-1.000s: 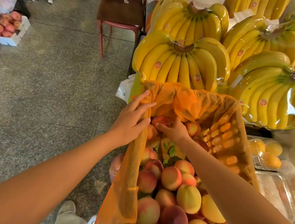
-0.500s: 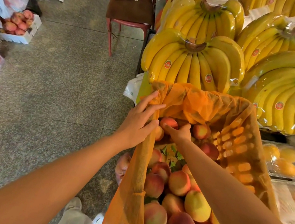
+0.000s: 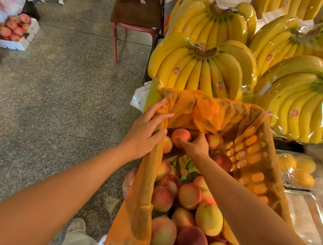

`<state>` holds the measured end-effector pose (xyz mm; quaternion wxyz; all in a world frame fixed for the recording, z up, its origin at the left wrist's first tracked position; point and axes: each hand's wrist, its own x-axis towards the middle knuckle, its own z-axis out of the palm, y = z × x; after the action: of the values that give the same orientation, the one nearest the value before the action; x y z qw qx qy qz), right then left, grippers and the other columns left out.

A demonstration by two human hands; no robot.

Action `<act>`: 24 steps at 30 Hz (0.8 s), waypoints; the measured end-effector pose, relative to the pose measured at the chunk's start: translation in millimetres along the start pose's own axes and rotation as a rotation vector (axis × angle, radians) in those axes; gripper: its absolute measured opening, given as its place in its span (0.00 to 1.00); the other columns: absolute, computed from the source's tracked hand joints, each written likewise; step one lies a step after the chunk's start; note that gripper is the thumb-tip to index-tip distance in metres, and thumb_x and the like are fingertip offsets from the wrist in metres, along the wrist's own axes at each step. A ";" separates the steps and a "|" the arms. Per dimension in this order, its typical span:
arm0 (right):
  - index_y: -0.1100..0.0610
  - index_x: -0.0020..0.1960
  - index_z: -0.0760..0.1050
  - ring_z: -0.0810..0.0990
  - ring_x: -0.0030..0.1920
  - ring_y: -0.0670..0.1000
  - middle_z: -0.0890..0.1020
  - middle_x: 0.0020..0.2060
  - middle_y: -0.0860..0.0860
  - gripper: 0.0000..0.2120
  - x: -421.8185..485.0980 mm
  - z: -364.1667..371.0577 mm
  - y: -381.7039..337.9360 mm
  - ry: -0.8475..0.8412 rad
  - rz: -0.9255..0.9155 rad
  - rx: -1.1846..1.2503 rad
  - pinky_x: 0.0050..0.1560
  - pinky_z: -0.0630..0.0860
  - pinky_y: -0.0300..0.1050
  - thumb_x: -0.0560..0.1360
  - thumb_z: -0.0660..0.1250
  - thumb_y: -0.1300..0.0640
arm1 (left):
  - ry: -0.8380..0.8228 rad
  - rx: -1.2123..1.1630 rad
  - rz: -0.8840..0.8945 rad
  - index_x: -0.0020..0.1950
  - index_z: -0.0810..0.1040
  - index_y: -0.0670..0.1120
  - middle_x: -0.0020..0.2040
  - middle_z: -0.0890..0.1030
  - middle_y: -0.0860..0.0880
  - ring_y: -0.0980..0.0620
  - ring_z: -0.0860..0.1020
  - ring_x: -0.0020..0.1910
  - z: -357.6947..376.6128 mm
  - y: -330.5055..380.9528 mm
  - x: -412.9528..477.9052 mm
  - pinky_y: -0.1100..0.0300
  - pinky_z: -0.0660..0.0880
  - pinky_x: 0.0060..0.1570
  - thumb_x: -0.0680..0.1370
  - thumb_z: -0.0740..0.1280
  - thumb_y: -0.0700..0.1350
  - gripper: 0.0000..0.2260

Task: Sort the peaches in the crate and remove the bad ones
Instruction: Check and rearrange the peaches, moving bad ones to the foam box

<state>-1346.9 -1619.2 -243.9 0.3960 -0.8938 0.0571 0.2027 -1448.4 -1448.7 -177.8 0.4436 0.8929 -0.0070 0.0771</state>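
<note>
Right hand (image 3: 195, 147) is deep at the far end of the crate (image 3: 147, 184), upper middle of frame, fingers curled over one red-orange peach (image 3: 180, 137); looks like a full grip, though the fingertips on its far side are hidden. Left hand (image 3: 146, 128) lies on the crate's far-left rim, fingers mostly straight, pressing the orange liner (image 3: 211, 113) down, nothing held. The rest of the peaches (image 3: 189, 195) are heaped from frame centre to the bottom edge, with some leaves (image 3: 187, 165) between. Step, as I read it: pull this one for inspection. Can't see any defect on it from here, so whether it's a bad one is open. Risks: 1) it touches neighbours on both sides, so lifting it may let those roll into the gap and knock each other; soft fruit, bruises easily. 2) A squeeze hard enough to test it marks a good peach; keep the grip light. 3) The liner bunches loosely just behind the hand, so a fast pull-out could snag it and drag fruit along. 4) The crate's left side is right over the floor (image 3: 63, 106); weight on that rim could tip it, or a dropped peach goes straight down. 5) Bananas (image 3: 201, 69) sit just beyond the far wall, so lifting up and back is safer than forward. 6) No reject bin in view, so a bad peach has no obvious destination.
</note>
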 end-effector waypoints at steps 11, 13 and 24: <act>0.57 0.60 0.66 0.73 0.52 0.49 0.71 0.55 0.53 0.31 -63.5 -62.5 -6.1 -0.090 -0.554 0.166 0.47 0.73 0.32 0.63 0.77 0.62 | 0.118 0.414 0.033 0.55 0.80 0.55 0.63 0.75 0.54 0.49 0.62 0.66 -6.2 39.6 0.0 0.50 0.55 0.63 0.75 0.59 0.59 0.16; 0.58 0.61 0.66 0.74 0.53 0.47 0.72 0.55 0.53 0.31 -78.2 -71.0 -13.1 -0.106 -0.637 0.183 0.50 0.74 0.34 0.64 0.77 0.60 | 0.053 0.472 0.011 0.56 0.79 0.56 0.55 0.78 0.54 0.51 0.64 0.63 -3.0 58.3 -0.6 0.53 0.53 0.57 0.74 0.53 0.65 0.23; 0.54 0.64 0.65 0.74 0.60 0.49 0.71 0.58 0.50 0.31 -128.0 -96.6 -32.6 -0.110 -0.882 0.137 0.59 0.75 0.44 0.65 0.74 0.52 | -0.133 0.092 -0.250 0.66 0.68 0.61 0.62 0.66 0.47 0.45 0.63 0.67 -3.1 98.7 -20.6 0.49 0.57 0.70 0.61 0.62 0.75 0.36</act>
<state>-1424.4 -1675.2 -111.0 0.5055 -0.7921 -0.3373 0.0573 -1477.1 -1507.2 -100.9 0.4069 0.9093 0.0782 -0.0380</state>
